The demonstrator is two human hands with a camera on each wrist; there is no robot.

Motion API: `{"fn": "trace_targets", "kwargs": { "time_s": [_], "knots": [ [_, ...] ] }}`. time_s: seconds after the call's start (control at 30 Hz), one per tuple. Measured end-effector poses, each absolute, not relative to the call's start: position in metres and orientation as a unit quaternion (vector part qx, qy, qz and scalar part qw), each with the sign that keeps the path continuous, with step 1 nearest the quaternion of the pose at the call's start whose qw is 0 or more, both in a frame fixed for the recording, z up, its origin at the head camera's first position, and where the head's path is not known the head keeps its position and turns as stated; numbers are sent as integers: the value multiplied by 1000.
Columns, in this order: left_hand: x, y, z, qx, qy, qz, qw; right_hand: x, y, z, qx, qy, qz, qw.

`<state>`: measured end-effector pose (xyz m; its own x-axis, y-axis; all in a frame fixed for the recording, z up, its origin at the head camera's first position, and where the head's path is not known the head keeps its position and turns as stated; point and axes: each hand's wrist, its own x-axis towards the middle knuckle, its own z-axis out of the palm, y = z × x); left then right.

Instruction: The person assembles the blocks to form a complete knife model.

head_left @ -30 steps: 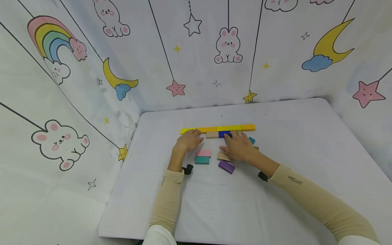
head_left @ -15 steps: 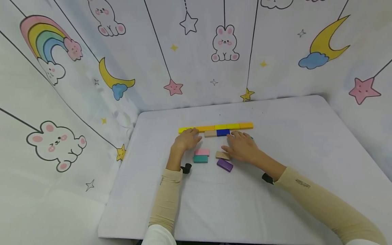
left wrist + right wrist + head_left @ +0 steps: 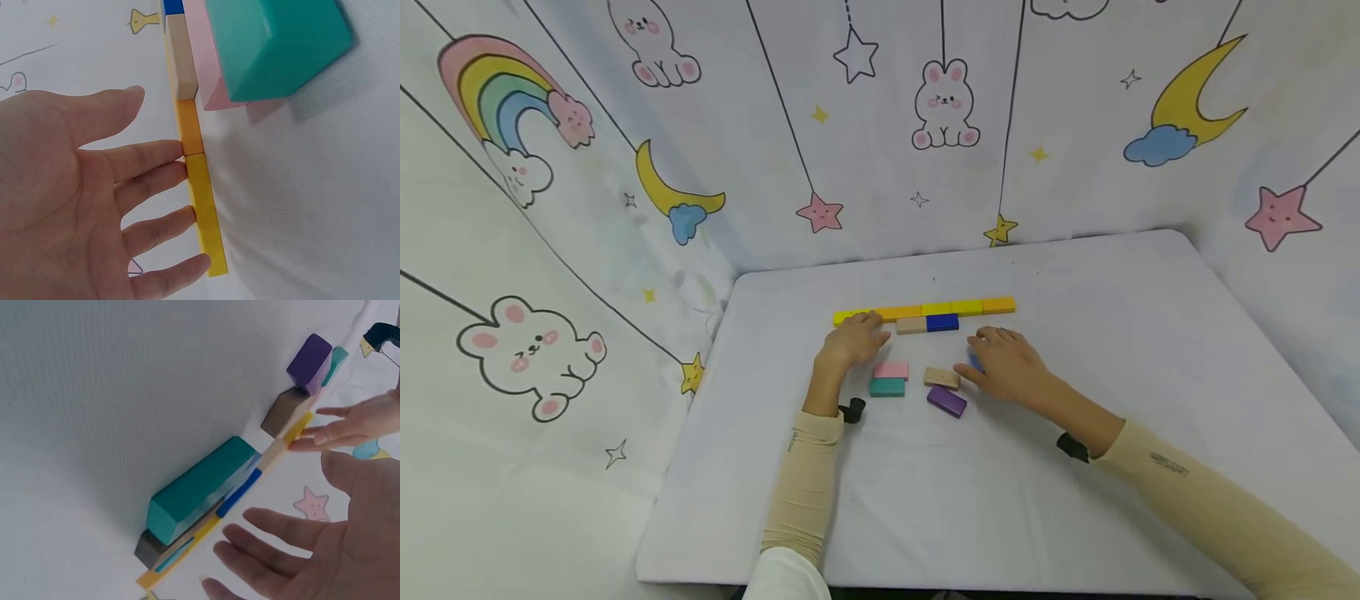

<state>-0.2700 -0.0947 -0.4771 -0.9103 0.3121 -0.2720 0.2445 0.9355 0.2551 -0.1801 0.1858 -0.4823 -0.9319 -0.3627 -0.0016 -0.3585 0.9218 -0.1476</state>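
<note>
A long row of yellow and orange blocks (image 3: 951, 308) lies toward the back of the table. My left hand (image 3: 852, 340) rests at its left end, fingers extended; in the left wrist view the fingertips touch a yellow block (image 3: 206, 212). Along the row's front edge lie a pale wooden block (image 3: 912, 326) and a dark blue block (image 3: 942, 322). My right hand (image 3: 1009, 365), fingers spread, hovers right of the dark blue block, partly covering a blue block (image 3: 975, 360). The right wrist view shows a teal block (image 3: 203, 487) and a brown block (image 3: 150, 550) near that hand.
Between the hands, a pink block (image 3: 891, 370) sits against a teal-green block (image 3: 887, 387). Nearer the right thumb lie a wooden block (image 3: 942, 378) and a tilted purple block (image 3: 947, 402). A white cloth covers the table (image 3: 910, 500); a printed curtain (image 3: 880, 150) hangs behind.
My right hand has drawn back to the right, away from the dark blue block, uncovering it fully. The left hand stays at the row's left end. The head view has shifted slightly.
</note>
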Motion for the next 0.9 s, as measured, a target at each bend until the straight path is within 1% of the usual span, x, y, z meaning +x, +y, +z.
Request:
{"fn": "trace_targets", "kwargs": {
  "time_s": [0.27, 0.9],
  "knots": [
    [-270, -95, -475, 143, 970, 118, 160, -164, 192, -477, -206, 975, -80, -7],
    [-272, -95, -479, 139, 971, 107, 163, -128, 211, -474, -196, 977, -84, -9]
  ]
}}
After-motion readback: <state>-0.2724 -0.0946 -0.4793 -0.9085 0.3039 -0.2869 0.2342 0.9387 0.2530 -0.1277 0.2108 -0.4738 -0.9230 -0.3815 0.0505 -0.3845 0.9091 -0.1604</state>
